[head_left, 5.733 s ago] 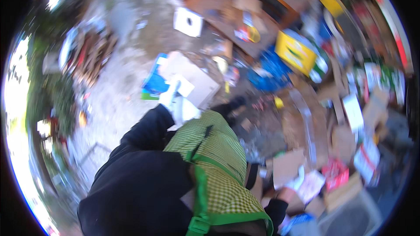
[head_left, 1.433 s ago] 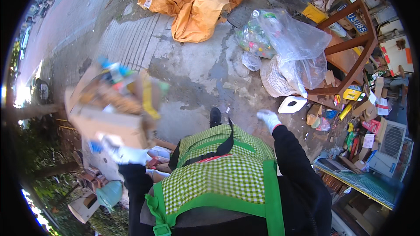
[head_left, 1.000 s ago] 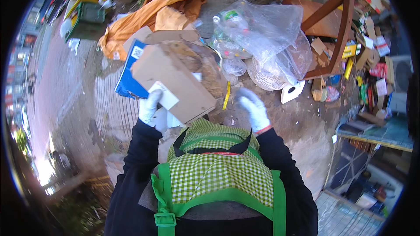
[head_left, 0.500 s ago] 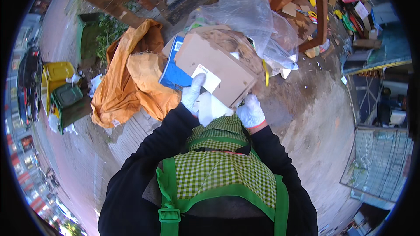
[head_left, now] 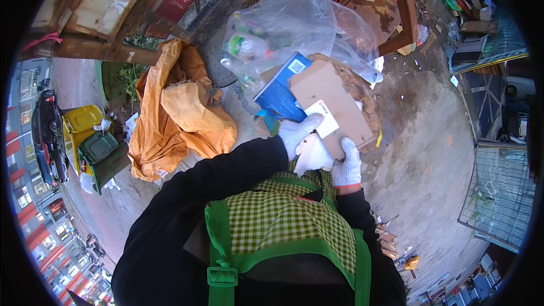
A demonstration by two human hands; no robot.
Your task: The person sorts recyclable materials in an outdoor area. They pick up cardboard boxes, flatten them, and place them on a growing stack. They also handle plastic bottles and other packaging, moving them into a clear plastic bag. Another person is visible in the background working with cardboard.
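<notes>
I hold a brown cardboard box (head_left: 334, 105) in front of my chest, tipped away from me, with a white label on its side. My left hand (head_left: 297, 131), in a white glove, grips the near left edge by the label. My right hand (head_left: 347, 164), also gloved, holds the near bottom corner. A blue flattened carton (head_left: 280, 93) sticks out on the box's left side. Beyond the box lies a large clear plastic bag (head_left: 294, 22) with bottles inside.
A crumpled orange tarp (head_left: 173, 110) lies on the concrete ground to my left. Brown wooden beams (head_left: 405, 5) stand behind the bag. Yellow and green bins (head_left: 90, 136) sit far left. Cardboard scraps litter the upper right, and a wire fence (head_left: 498, 192) runs at right.
I have turned around while carrying the box. My right hand has come onto the box, and the box now sits closer to the clear bag.
</notes>
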